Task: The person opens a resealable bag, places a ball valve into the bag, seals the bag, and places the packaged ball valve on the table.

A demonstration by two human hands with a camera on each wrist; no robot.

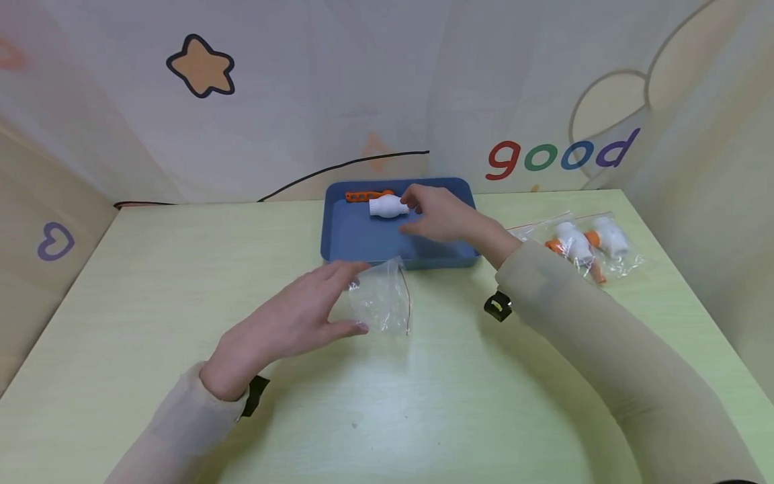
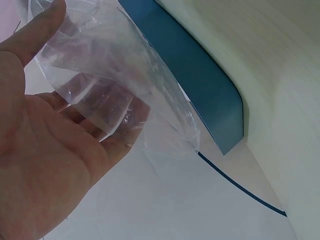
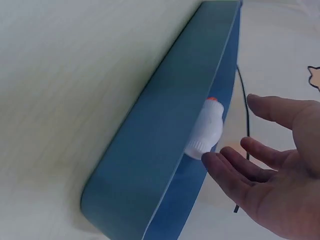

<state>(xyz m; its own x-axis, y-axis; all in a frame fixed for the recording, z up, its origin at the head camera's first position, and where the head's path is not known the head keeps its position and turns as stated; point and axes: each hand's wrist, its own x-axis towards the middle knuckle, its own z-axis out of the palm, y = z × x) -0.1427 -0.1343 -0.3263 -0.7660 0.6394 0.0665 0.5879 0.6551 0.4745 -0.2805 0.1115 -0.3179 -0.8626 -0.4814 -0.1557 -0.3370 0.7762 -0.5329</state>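
A clear zip bag (image 1: 382, 299) with a red edge line stands in front of the tray. My left hand (image 1: 296, 312) is beside it, thumb and fingers spread apart around its near side. In the left wrist view the fingers show through the bag's film (image 2: 120, 65); it appears to touch them. My right hand (image 1: 441, 214) reaches over the blue tray (image 1: 353, 242), its fingers loosely bent with nothing between them. Just left of its fingertips a white ribbed plastic piece (image 1: 387, 206) lies in the tray, close to an orange strip with holes (image 1: 363, 196).
To the right, beyond my right forearm, lie clear bags holding white and orange parts (image 1: 574, 243). A printed curtain (image 1: 375, 81) hangs behind the pale table (image 1: 181, 282). The tray stands near the table's back edge.
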